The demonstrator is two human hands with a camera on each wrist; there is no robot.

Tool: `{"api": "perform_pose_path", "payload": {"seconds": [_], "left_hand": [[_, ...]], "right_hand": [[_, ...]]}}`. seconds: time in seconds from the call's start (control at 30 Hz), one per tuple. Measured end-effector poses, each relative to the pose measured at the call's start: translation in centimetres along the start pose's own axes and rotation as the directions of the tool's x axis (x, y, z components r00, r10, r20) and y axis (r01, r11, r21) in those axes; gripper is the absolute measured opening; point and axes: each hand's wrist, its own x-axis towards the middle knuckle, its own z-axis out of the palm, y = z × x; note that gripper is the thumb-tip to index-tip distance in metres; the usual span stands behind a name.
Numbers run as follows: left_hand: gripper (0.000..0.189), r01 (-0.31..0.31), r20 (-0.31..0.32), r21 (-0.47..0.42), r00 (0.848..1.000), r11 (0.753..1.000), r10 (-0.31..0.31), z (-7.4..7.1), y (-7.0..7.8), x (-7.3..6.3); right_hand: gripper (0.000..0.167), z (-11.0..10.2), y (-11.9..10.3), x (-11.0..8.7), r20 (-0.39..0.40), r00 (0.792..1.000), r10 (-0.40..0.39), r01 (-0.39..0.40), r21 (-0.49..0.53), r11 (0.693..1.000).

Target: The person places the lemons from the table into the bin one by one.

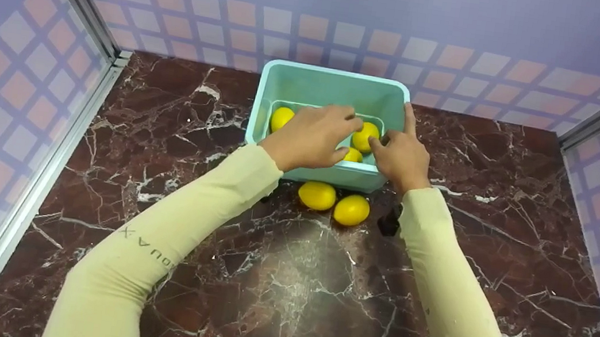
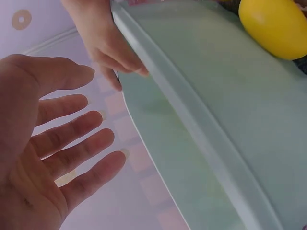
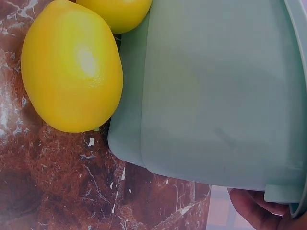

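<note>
Pale yellow sleeves (image 1: 96, 304) come in from 7 and 5 o'clock over the marbled tabletop (image 1: 500, 235). They reach toward a mint-green bin (image 1: 339, 89) near the patterned back wall (image 1: 356, 2), at 12 o'clock. Above the bin, the person's left hand (image 1: 313, 135) has its fingers (image 2: 91, 177) spread and slightly bent, with nothing in them. At the bin's 4 o'clock, the right hand (image 1: 405, 159) grips the rim, its fingers curled around the edge. Inside lie a lemon (image 1: 282, 118) at 9 o'clock, a second lemon (image 1: 365, 136) toward 3 and a third lemon (image 1: 354, 155) toward 5, partly hidden. Outside, a fourth lemon (image 1: 317, 196) lies at 6 o'clock, just beside the bin, and a fifth lemon (image 1: 352, 210) between 5 and 6.
</note>
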Motion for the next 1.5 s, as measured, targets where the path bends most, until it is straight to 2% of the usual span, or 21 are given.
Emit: {"api": "perform_pose_path", "payload": {"seconds": [0.2,0.33,0.53,0.73,1.07,1.23,1.5], "left_hand": [[0.032,-0.039,-0.023,0.012,0.999,0.999,0.039,0.3,0.7,-0.9],[0.028,-0.061,-0.022,0.004,0.998,0.998,0.061,0.6,1.2,-1.5],[0.032,-0.101,-0.018,0.038,0.995,0.994,0.102,1.1,1.8,-2.3],[0.026,-0.123,-0.013,0.023,0.992,0.992,0.124,1.7,2.3,-3.2],[0.029,-0.148,0.009,0.015,0.989,0.989,0.148,2.8,3.0,-3.8],[0.025,-0.180,0.016,0.023,0.984,0.983,0.180,3.9,3.4,-3.9],[0.035,-0.200,0.136,0.056,0.972,0.978,0.191,5.8,4.2,-4.0]], "right_hand": [[0.043,0.0,0.0,0.0,-0.004,1.000,0.002,-0.002,0.000,1.000],[0.045,0.0,-0.1,0.0,0.003,1.000,0.007,-0.007,0.003,1.000],[0.046,0.0,-0.2,0.0,0.006,1.000,0.014,-0.014,0.010,1.000],[0.046,0.0,0.0,-0.2,-0.014,1.000,-0.010,0.011,0.010,1.000],[0.047,0.1,0.1,-0.1,-0.010,1.000,0.006,-0.006,0.015,1.000],[0.046,0.2,0.0,-0.1,-0.008,1.000,0.014,-0.014,0.016,1.000],[0.048,0.2,0.1,0.0,-0.004,1.000,0.014,-0.014,0.017,1.000]]}}
